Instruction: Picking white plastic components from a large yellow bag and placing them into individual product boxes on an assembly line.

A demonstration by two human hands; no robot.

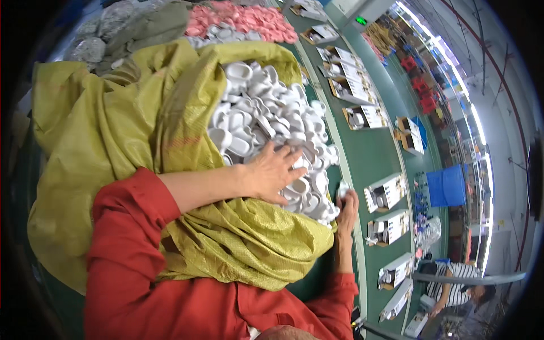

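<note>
A large yellow woven sack (113, 119) lies with its mouth turned back, full of small white rounded plastic parts (272, 107), some of them shaped like shallow cups. My left hand (275, 173) rests on this heap, palm down with its fingers spread, and grips none of the parts. Beyond the sack's right side, at the edge of the green conveyor belt, my right hand (347, 209) is closed. A small white plastic part (343, 188) shows at its fingertips; the fingers partly cover it, so its full shape is hidden.
Open cartons (386, 192) with white items inside stand in rows along the green belt (365, 150). Pink parts (241, 21) are heaped behind the sack. A person in a striped top (453, 286) handles a box at the lower right. A blue bin (446, 187) stands farther right.
</note>
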